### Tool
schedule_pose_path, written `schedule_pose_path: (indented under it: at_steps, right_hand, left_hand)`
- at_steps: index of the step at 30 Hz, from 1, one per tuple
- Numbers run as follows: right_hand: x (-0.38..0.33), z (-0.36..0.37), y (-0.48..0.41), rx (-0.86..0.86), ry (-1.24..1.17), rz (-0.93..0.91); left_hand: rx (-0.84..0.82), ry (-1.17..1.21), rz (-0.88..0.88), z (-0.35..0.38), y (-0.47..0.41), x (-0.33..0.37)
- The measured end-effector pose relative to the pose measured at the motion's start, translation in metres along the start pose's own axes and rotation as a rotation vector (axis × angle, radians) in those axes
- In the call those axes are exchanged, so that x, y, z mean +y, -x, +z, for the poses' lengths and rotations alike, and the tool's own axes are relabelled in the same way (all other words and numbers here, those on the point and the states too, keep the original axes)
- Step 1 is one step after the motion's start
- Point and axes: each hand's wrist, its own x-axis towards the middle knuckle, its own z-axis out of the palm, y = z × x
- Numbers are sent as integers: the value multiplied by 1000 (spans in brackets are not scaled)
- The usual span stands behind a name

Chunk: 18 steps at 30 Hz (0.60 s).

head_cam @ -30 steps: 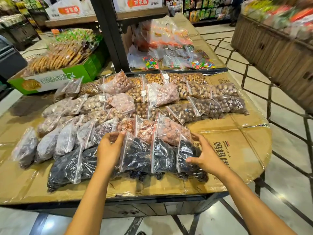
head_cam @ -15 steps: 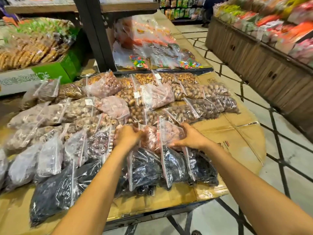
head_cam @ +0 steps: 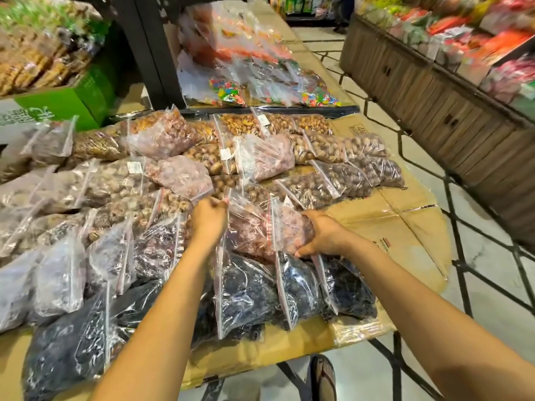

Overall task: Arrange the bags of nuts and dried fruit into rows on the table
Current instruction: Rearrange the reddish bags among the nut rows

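Both hands are working the second row from the front. The left hand curls at the zip edge of a reddish-brown bag and seems to pinch the plastic there, though the back of the hand hides the fingertips. The right hand wraps fingers and thumb round the right end of the end bag, which overlaps the first. Here's the danger: these bags are shingled and slick, so a tug on one could drag its neighbour out of line. Pulling by the zip edge might pop the seal and spill the lot. And the dark dried-fruit bags sit right under both forearms, close to the near edge of the cardboard-covered table. A careless nudge could slide one off.
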Motion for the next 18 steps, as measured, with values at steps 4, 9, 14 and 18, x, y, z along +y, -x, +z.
schedule_pose_path:
  at_steps: [4, 9, 14, 18]
  right_hand:
    - [0, -7, -11, -5, 230, -108]
    - [18, -15, -17, -7, 313, -259]
    - [25, -21, -20, -39, 339, -378]
    - [30, -35, -28, -54, 445, -507]
  left_hand:
    - [37, 114, -146, -1, 8, -5]
    - [57, 54, -212, 5, 17, -2]
    - [99, 107, -341, 3, 20, 14]
    - [191, -11, -345, 12, 26, 25]
